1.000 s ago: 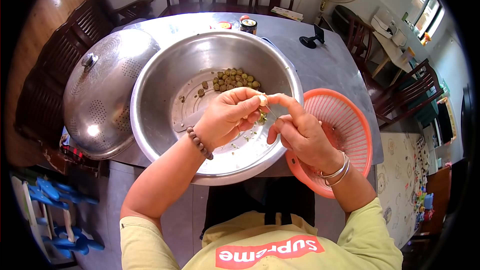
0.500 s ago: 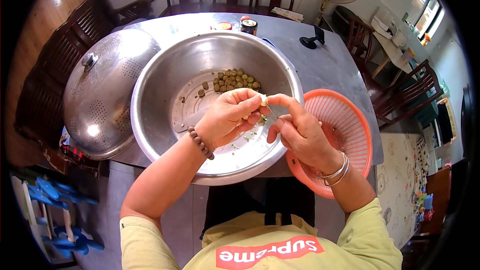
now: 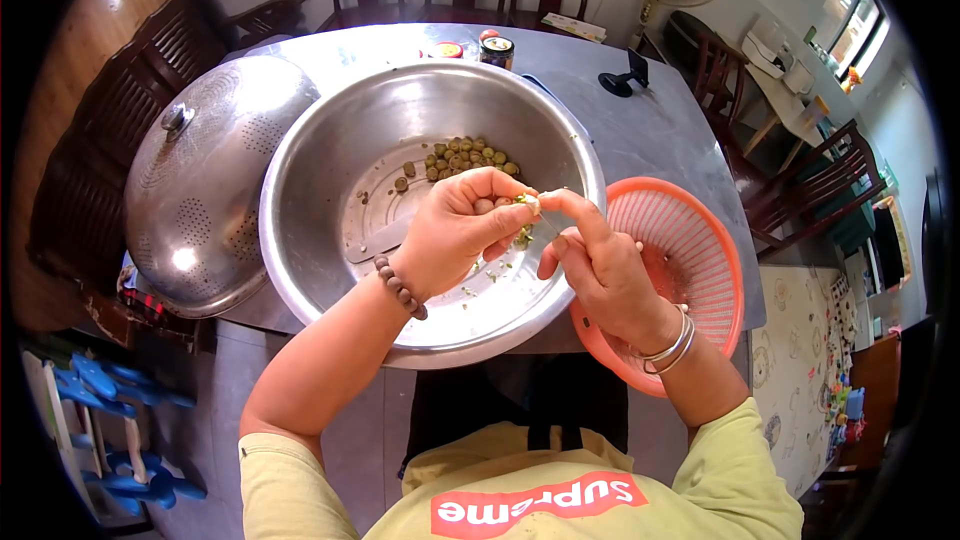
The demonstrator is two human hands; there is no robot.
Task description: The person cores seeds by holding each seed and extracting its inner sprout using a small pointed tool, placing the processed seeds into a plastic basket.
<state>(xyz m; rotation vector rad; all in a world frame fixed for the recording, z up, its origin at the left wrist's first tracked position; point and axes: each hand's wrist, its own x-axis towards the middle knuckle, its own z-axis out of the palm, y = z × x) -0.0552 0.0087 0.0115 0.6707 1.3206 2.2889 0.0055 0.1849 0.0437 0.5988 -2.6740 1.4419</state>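
Observation:
My left hand (image 3: 460, 225) is closed over the large steel basin (image 3: 310, 280), pinching a small pale, round piece (image 3: 531, 203) between thumb and forefinger. Right beside it, my right hand (image 3: 612, 275) is closed on a thin, pale, blade-like tool (image 3: 549, 228); its kind is too small to make out. The right forefinger reaches to the pale piece. Below the hands lie green scraps (image 3: 523, 238). At the basin's far side sits a pile of small round green-brown pieces (image 3: 465, 158). A flat metal strip, perhaps a knife (image 3: 380, 242), rests near my left wrist.
A domed steel lid with holes (image 3: 215, 180) leans at the basin's left. On the right stands an orange plastic basket (image 3: 715, 260) with reddish bits inside. Jars (image 3: 496, 52) and a black stand (image 3: 625, 78) are on the grey table (image 3: 660, 140).
The left fingers have turned slightly, and the pale piece now sits a little closer to the right forefinger. More of the green scraps shows beneath. Both hands stay over the basin.

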